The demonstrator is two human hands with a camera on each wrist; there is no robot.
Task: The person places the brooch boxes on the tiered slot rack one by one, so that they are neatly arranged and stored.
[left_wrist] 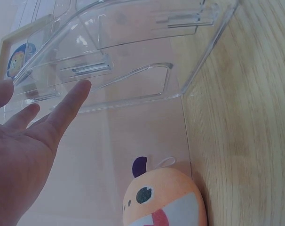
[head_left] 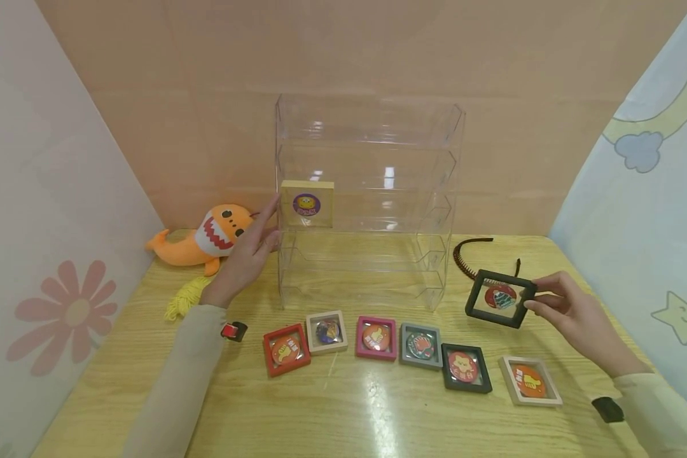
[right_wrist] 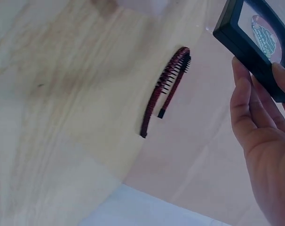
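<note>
My right hand [head_left: 578, 318] pinches a black square frame [head_left: 499, 298] by its right edge, raised over the table. Behind its clear window is a red round badge with a green tree. The right wrist view shows the thumb on one face of the frame and fingers behind it. My left hand [head_left: 249, 257] is at the left side of a clear acrylic tiered rack [head_left: 372, 270], fingers extended along its side panel. Inside the rack, at the left of a middle tier, stands a pale yellow frame [head_left: 322, 216] with a purple round badge.
Before the rack lie a red frame [head_left: 286, 350], two beige frames [head_left: 327, 332], a pink frame [head_left: 376, 338], a grey frame [head_left: 420, 345] and another black frame [head_left: 466, 367]. An orange plush shark [head_left: 189, 248] and yellow yarn [head_left: 186, 298] sit left; a dark headband [head_left: 462, 261] lies right.
</note>
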